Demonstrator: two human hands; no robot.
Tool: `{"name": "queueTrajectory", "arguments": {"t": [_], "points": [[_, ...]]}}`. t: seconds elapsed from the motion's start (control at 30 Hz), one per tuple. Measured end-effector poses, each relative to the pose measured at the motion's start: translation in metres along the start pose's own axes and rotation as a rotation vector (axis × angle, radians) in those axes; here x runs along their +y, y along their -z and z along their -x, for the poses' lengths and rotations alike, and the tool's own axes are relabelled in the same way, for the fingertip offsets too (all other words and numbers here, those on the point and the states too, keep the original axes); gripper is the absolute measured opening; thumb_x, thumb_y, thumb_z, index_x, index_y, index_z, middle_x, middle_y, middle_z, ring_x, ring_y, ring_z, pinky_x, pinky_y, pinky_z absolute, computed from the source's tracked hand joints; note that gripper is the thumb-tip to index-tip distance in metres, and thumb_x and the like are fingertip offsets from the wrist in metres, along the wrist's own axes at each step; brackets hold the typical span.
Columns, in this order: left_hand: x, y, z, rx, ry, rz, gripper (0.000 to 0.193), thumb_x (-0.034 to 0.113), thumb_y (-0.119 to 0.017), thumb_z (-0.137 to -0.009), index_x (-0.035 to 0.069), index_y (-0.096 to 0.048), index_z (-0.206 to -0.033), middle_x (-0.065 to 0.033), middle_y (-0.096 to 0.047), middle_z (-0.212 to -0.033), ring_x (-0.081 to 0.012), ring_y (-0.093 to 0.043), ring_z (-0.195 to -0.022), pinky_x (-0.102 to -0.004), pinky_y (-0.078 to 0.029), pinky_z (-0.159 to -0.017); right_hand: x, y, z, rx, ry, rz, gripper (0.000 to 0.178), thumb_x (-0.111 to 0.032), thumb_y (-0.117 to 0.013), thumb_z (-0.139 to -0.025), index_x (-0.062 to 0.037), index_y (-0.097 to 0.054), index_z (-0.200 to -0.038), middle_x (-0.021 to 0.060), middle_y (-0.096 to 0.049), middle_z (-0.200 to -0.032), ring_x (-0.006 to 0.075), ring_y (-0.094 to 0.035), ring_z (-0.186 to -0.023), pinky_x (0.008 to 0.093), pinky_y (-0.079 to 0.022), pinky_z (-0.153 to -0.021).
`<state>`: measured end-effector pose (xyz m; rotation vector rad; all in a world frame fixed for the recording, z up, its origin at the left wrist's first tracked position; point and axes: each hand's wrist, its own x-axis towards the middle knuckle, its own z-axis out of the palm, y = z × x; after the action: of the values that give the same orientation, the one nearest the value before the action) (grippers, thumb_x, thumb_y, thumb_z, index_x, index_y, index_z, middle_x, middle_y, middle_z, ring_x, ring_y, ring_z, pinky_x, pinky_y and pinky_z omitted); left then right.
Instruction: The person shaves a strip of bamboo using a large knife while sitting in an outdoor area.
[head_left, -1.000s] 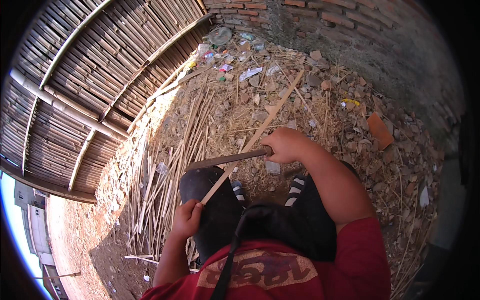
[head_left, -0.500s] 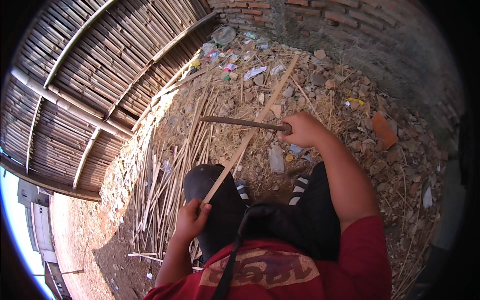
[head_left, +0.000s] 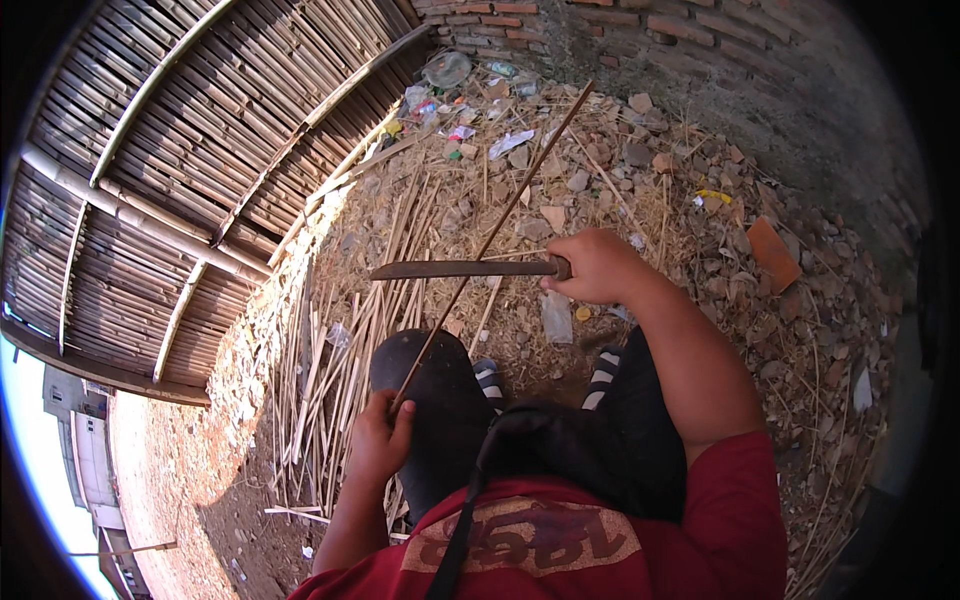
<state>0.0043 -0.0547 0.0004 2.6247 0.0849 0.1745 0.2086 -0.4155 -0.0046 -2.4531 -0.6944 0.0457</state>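
My left hand (head_left: 378,434) is closed around the lower end of a long bamboo strip (head_left: 519,194), beside my left knee. The strip slants up and away to the right, its narrow, darker side showing. My right hand (head_left: 602,266) grips the handle of a machete (head_left: 450,269) with a dark, worn blade. The blade points left, nearly level, and crosses the strip above my knee. Whether the edge touches the strip I cannot tell. A pile of thin split bamboo strips (head_left: 318,400) lies on the ground to the left of my legs.
A bamboo slat wall (head_left: 230,130) stands at the left, and a brick wall (head_left: 700,40) at the back right. Rubble, straw and litter cover the ground, with an orange tile piece (head_left: 773,254) at the right and a clear plastic scrap (head_left: 557,318) ahead of my feet.
The bamboo strip has turned from its broad pale face to its narrow side. My right hand has brought the machete slightly left and nearer, down along the strip.
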Motion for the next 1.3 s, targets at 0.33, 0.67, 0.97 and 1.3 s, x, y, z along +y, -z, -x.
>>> {"name": "queueTrajectory", "arguments": {"t": [0.33, 0.67, 0.97, 1.3], "points": [[-0.006, -0.009, 0.000, -0.053, 0.023, -0.030, 0.035, 0.033, -0.048, -0.107, 0.003, -0.064, -0.098, -0.0250, -0.065, -0.080, -0.0471, -0.064, -0.077, -0.0539, -0.047, -0.067, -0.018, -0.012, -0.005, -0.112, 0.049, 0.034, 0.030, -0.040, -0.076, -0.084, -0.0106, -0.069, -0.085, 0.0124, -0.067, -0.074, 0.0355, -0.069, -0.077, 0.0495, -0.053, -0.070], [-0.010, -0.018, -0.006, -0.005, -0.014, -0.094, 0.039, 0.034, -0.047, -0.108, 0.003, -0.058, -0.087, -0.0248, -0.061, -0.075, -0.0489, -0.060, -0.072, -0.0568, -0.043, -0.062, -0.023, -0.025, -0.011, -0.124, 0.008, 0.058, 0.035, -0.038, -0.076, -0.083, -0.0070, -0.071, -0.097, 0.0140, -0.071, -0.081, 0.0353, -0.070, -0.083, 0.0478, -0.055, -0.076], [-0.013, -0.021, -0.010, 0.026, -0.023, -0.126, 0.041, 0.034, -0.044, -0.109, 0.003, -0.055, -0.085, -0.0268, -0.060, -0.074, -0.0505, -0.059, -0.072, -0.0583, -0.042, -0.062, 0.023, -0.045, -0.026, -0.080, -0.135, -0.217, 0.032, -0.034, -0.079, -0.078, -0.0083, -0.072, -0.096, 0.0162, -0.071, -0.086, 0.0361, -0.070, -0.084, 0.0478, -0.055, -0.077], [-0.012, -0.021, -0.010, 0.003, -0.006, -0.134, 0.040, 0.033, -0.045, -0.108, 0.003, -0.055, -0.083, -0.0268, -0.060, -0.072, -0.0506, -0.059, -0.071, -0.0604, -0.042, -0.063, 0.030, -0.037, -0.025, -0.106, -0.220, -0.180, 0.044, -0.036, -0.078, -0.079, -0.0014, -0.072, -0.106, 0.0211, -0.070, -0.096, 0.0376, -0.069, -0.091, 0.0470, -0.054, -0.081]]}}
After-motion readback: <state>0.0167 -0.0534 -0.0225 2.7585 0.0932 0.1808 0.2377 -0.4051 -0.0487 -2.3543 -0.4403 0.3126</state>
